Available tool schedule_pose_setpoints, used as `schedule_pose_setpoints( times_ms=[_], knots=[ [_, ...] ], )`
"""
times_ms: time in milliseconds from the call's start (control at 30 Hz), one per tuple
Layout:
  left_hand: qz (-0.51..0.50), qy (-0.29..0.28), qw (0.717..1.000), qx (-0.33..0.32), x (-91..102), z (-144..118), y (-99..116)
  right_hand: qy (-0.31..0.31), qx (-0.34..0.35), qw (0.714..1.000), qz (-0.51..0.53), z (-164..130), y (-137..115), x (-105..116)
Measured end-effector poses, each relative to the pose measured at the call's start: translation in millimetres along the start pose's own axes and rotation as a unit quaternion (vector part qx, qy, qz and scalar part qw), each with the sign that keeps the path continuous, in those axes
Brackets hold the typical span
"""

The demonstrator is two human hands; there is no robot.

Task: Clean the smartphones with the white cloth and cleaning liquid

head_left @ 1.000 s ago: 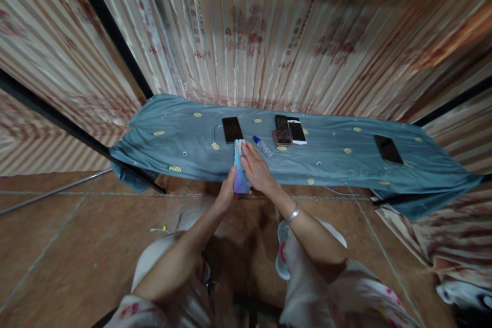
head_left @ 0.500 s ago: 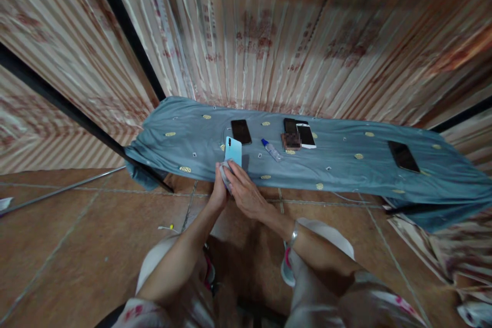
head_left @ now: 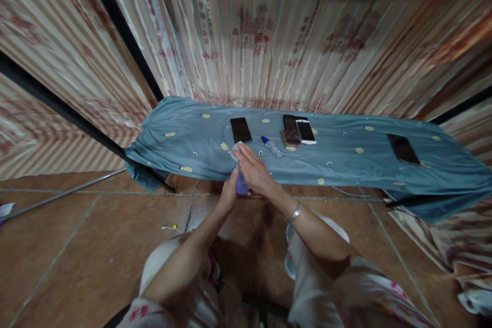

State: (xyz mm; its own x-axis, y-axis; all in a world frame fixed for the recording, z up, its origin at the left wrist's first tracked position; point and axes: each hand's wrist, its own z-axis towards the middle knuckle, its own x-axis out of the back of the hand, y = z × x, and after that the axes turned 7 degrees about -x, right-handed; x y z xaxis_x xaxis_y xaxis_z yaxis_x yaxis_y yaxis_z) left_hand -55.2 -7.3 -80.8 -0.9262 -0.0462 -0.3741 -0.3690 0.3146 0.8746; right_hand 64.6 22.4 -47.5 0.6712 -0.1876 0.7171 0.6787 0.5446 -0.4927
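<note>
My left hand [head_left: 229,190] is closed around the lower part of a smartphone [head_left: 242,185], whose back looks blue-violet from this angle. At the phone's upper end, my right hand [head_left: 255,171] presses a small pale grey cloth [head_left: 236,149] against it, fingers pointing up and away. Both hands hover over the front edge of the cloth-covered table [head_left: 207,138], and they hide much of the phone. Just beyond them lies a dark phone [head_left: 241,129]. To the right of the hands is a clear bottle with a blue cap [head_left: 272,147].
Further right lie a white-framed phone [head_left: 306,132], a black phone [head_left: 289,122] and a pixelated patch over something beside them. Another dark phone [head_left: 403,149] lies near the right end. A black pole [head_left: 123,31] rises at the left, and a striped curtain [head_left: 253,61] hangs behind.
Both hands have shifted slightly right. The phone has tilted, its light-blue back with the camera no longer showing at the top. The cloth has moved to its upper end.
</note>
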Motion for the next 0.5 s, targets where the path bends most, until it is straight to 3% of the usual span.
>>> schedule_pose_setpoints(
  times_ms=[233, 500],
  knots=[
    [0.020, -0.002, 1.000, -0.015, -4.0, -16.4, 7.8, -0.020, -0.062, 0.998, 0.021, 8.6, 4.8, 4.1],
    [-0.024, -0.007, 1.000, 0.000, -6.7, -23.1, 17.5, 0.004, -0.072, 0.996, 0.046, 14.7, 2.2, -0.2]
  ],
)
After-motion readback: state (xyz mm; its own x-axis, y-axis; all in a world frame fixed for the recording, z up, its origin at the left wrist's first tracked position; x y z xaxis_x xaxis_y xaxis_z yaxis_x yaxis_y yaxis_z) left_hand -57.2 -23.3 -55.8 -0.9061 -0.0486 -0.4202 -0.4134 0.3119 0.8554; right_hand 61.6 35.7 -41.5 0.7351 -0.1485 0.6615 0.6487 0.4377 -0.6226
